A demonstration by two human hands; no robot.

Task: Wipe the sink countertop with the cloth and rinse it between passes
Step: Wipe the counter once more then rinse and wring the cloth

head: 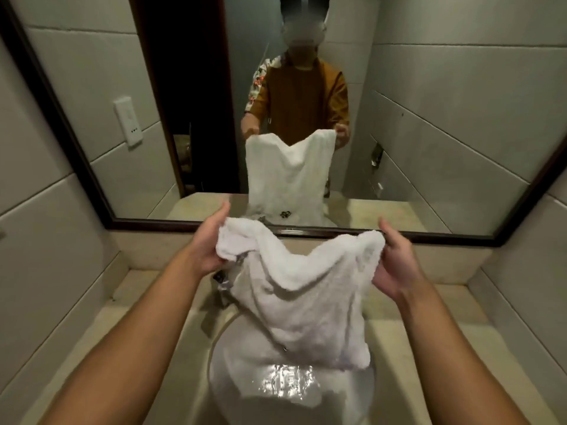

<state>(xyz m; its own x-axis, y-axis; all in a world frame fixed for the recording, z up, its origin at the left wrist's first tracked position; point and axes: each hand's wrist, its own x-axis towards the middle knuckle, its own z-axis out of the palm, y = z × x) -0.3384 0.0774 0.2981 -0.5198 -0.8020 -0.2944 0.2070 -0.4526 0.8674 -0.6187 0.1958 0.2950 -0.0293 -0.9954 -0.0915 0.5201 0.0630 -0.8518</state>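
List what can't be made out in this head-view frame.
- Faucet: mostly hidden behind the cloth gripped by the left hand and right hand.
- Sink basin: drain covered by cloth and glare; near rim cut off by the bottom edge.
- Mirror: face blurred.

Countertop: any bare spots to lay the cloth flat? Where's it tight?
Two bare patches: countertop left of the sink, out to the left wall, and the strip right of the sink toward the right wall. Tight in the middle: cloth, held by left hand and right hand, hangs over the faucet and the basin.
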